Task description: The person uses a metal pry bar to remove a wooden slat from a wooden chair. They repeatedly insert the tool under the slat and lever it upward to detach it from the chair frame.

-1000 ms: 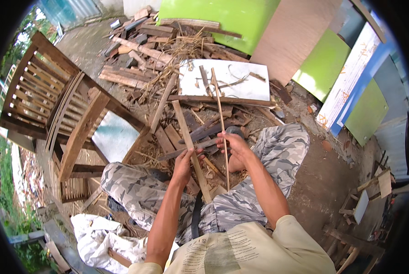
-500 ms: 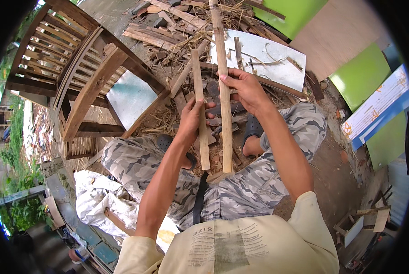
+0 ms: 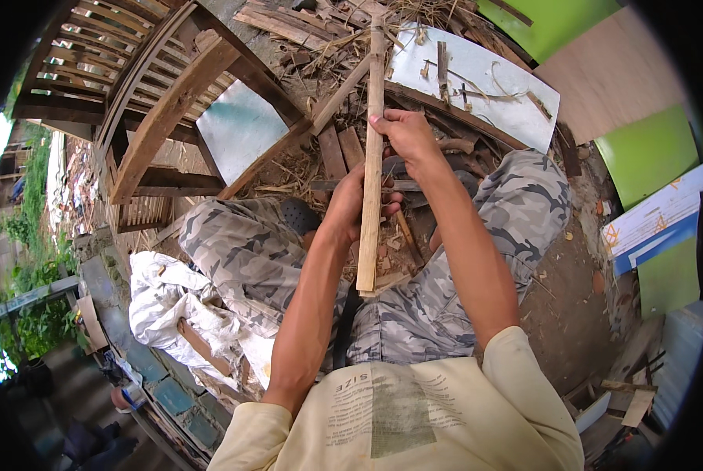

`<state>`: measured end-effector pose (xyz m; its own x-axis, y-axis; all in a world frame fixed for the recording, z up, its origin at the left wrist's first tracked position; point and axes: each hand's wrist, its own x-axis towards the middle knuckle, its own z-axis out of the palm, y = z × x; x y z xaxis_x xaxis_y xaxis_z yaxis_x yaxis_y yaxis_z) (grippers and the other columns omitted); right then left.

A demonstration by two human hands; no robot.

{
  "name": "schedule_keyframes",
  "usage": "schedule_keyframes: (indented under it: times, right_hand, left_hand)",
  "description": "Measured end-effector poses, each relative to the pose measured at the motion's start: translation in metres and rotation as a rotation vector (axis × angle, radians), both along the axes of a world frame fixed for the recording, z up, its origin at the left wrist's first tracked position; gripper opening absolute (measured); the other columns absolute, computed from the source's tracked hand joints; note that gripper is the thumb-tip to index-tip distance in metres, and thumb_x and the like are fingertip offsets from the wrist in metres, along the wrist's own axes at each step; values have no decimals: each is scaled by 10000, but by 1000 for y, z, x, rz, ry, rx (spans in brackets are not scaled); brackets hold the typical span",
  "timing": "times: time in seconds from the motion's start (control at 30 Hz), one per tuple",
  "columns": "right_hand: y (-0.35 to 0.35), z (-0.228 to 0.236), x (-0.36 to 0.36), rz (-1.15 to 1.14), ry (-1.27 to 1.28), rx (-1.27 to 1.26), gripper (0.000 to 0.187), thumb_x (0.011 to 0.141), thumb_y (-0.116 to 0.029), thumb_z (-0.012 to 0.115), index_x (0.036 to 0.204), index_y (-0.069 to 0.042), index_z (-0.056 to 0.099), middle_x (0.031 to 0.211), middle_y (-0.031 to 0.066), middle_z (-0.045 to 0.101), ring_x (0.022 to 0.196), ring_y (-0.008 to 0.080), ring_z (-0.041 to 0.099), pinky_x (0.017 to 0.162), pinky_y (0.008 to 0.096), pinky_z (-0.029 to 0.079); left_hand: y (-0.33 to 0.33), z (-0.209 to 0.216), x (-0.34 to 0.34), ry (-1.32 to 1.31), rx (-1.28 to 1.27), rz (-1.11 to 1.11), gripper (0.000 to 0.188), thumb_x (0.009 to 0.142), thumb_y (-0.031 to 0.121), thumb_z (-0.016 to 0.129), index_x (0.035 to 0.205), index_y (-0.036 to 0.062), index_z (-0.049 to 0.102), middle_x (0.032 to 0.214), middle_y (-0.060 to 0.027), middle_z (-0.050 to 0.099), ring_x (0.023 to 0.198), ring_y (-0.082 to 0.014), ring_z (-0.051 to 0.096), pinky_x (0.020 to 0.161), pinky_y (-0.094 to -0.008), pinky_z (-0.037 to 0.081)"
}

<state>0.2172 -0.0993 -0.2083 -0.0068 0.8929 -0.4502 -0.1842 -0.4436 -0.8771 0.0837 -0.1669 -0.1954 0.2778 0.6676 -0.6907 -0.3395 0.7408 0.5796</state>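
Observation:
A long, pale bamboo strip [image 3: 374,149] stands upright in the view between my hands, its near end above my lap. A second, shorter strip lies behind it, mostly hidden; only a sliver shows at the near end. My left hand [image 3: 348,200] is closed round the strips from the left, with fingertips showing past their right edge. Higher up, my right hand [image 3: 411,141] pinches the long strip from the right, thumb on its face. Under my hands, a dark flat bar [image 3: 328,185] runs crosswise, partly covered.
A wooden slatted chair [image 3: 171,118] lies tipped at the left. Beyond my hands are scrap wood [image 3: 289,27] and a white sheet [image 3: 477,74]. Green panels [image 3: 648,153] lie at the right. A white cloth [image 3: 171,302] sits beside my left leg.
The two strips, held apart before, are now together, the shorter one behind the longer. My left hand has moved right, close to my right hand.

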Motion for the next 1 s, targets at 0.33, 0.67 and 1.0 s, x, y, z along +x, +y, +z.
schedule_keyframes:
  times: [0.33,0.67,1.0]
  right_hand:
    - [-4,-13,-10,31,-182,5,290,918,-265,720,914,24,743,618,27,575,521,123,481,481,323,374]
    - [-6,-25,-7,187,-382,-4,395,960,-394,647,988,-12,742,721,94,673,654,213,651,623,387,505]
    - [-3,-29,0,234,-572,13,426,952,-437,623,1003,-29,739,880,228,717,890,397,704,816,474,527]
  left_hand:
    - [5,7,-9,-15,-76,8,322,1078,328,349,1185,98,548,846,-32,565,605,-131,570,500,-264,517]
    - [8,7,-7,-58,-93,14,371,1069,485,383,1108,142,521,792,-15,576,514,-76,505,400,-205,458]
    - [12,-3,1,-122,-110,-37,306,1020,430,577,1065,134,512,800,5,518,506,-60,471,371,-191,391]
